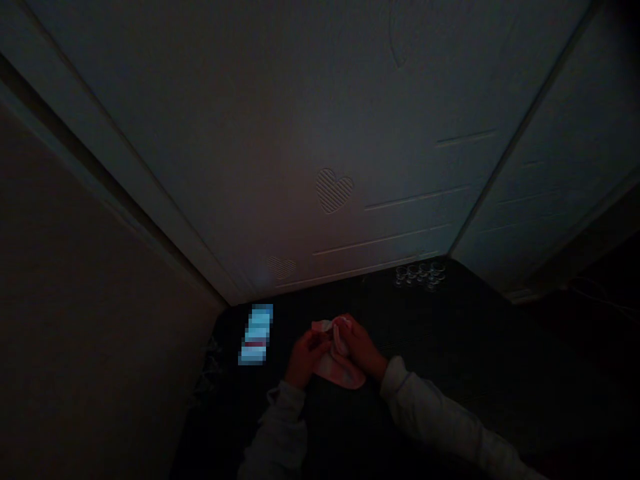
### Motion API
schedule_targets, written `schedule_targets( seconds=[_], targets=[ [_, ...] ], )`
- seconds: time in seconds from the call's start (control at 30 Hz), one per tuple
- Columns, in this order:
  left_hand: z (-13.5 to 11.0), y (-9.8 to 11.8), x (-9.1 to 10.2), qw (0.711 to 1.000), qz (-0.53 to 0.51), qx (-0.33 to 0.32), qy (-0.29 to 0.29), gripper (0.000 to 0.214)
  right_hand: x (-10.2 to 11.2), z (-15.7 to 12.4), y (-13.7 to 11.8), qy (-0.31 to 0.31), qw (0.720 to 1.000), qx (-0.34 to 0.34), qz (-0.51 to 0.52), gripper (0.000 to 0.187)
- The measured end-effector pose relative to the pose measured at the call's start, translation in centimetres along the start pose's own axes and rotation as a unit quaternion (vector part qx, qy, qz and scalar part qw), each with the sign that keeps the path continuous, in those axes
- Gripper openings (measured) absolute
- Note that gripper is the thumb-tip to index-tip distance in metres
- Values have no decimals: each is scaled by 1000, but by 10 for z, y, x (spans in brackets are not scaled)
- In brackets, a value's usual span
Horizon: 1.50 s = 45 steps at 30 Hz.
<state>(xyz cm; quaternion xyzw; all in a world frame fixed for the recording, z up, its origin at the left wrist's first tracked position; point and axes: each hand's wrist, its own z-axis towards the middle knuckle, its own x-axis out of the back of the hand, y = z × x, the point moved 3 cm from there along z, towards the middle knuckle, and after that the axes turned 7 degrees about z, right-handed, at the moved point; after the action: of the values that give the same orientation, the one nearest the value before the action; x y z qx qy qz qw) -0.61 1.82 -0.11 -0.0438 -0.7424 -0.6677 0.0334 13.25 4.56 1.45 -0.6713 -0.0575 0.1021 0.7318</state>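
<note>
In the dim light, a pink and white cloth (343,375) is bunched between my two hands above the dark table. My left hand (304,355) is closed with its fingertips on the cloth's left part. On the other side my right hand (364,348) grips the upper folds, thumb and fingers pressed into them. The lower part of the cloth hangs loosely below both hands. Whether anything is wrapped inside the folds I cannot tell.
A lit, blurred-out screen (256,335) lies left of my hands. Several small stemmed glasses (420,273) stand at the table's back right. Faint glass-like outlines (207,373) show at the left edge. A pale panel with carved hearts (334,191) rises behind the dark table (450,347).
</note>
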Motion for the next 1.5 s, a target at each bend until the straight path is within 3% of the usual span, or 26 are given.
schedule_targets(
  seconds=[1.5],
  targets=[
    [1,-4,0,1000,-28,2,-10,33,1,1,6,-4,1000,13,-17,28]
  ],
)
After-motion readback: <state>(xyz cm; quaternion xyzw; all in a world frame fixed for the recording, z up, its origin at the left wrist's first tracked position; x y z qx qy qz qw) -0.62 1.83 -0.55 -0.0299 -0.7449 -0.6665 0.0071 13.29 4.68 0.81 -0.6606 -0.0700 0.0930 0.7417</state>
